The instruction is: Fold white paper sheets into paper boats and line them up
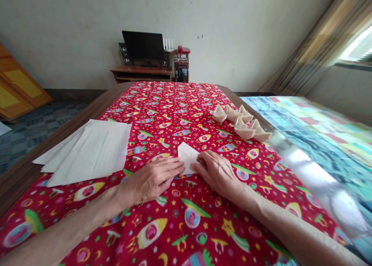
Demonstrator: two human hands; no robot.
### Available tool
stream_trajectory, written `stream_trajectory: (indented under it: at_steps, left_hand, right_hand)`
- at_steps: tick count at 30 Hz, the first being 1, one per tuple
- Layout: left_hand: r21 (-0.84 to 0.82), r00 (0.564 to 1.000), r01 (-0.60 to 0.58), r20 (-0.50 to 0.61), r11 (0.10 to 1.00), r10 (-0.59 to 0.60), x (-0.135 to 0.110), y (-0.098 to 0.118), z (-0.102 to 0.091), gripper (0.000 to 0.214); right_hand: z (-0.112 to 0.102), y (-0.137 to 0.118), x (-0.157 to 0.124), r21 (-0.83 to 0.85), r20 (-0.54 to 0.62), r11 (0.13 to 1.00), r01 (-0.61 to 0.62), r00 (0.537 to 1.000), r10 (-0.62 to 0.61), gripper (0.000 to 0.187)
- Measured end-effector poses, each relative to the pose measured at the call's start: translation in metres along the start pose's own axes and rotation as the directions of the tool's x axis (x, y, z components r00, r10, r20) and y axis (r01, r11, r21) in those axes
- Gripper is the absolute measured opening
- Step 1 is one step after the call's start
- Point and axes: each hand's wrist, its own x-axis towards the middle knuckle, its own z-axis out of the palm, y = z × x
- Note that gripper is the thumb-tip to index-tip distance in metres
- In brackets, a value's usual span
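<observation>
A small folded piece of white paper (186, 156) lies on the red patterned cloth between my two hands, its upper left corner folded to a point. My left hand (152, 179) rests flat, fingers stretched out, with the fingertips on the paper's left edge. At the paper's right edge, my right hand (218, 172) has curled fingers and its thumb against the sheet, gripping it; part of that edge is hidden under the fingers. To the left sits a fanned stack of white paper sheets (93, 150). Several folded paper boats (244, 129) stand together at the right.
The red cloth (174, 227) covers most of a dark wooden table (95, 105). Beyond its far end are a monitor (143, 46) on a small desk and a red telephone (183, 50). A bed with a colourful cover (314, 130) adjoins the right side.
</observation>
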Motion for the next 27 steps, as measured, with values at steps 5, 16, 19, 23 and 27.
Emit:
stream_trajectory:
  at_steps: [5,16,19,23,27]
  left_hand:
    - [0.034,0.998,-0.013,0.061,0.999,0.011,-0.001,0.001,-0.002,0.049]
    - [0.058,0.992,-0.017,0.122,0.998,0.010,-0.001,0.004,-0.002,0.049]
    - [0.065,0.993,-0.035,0.116,0.997,0.028,-0.001,0.005,-0.004,0.050]
    - [0.073,0.988,-0.053,0.146,0.996,0.042,0.002,0.010,-0.008,0.051]
    - [0.038,0.986,-0.055,0.162,0.998,0.049,0.005,0.014,-0.012,0.049]
  right_hand:
    - [0.005,0.004,0.002,0.000,-0.029,1.000,-0.030,0.999,0.030,0.027]
    - [0.013,0.006,0.000,-0.033,-0.057,0.998,-0.053,0.997,0.051,0.022]
    - [0.013,0.004,-0.001,-0.070,-0.091,0.996,-0.053,0.995,0.046,0.023]
    - [0.007,-0.001,0.003,-0.092,-0.083,0.995,-0.026,0.996,0.018,0.017]
    - [-0.002,-0.007,0.003,-0.183,-0.017,0.967,0.179,0.983,-0.185,0.009]
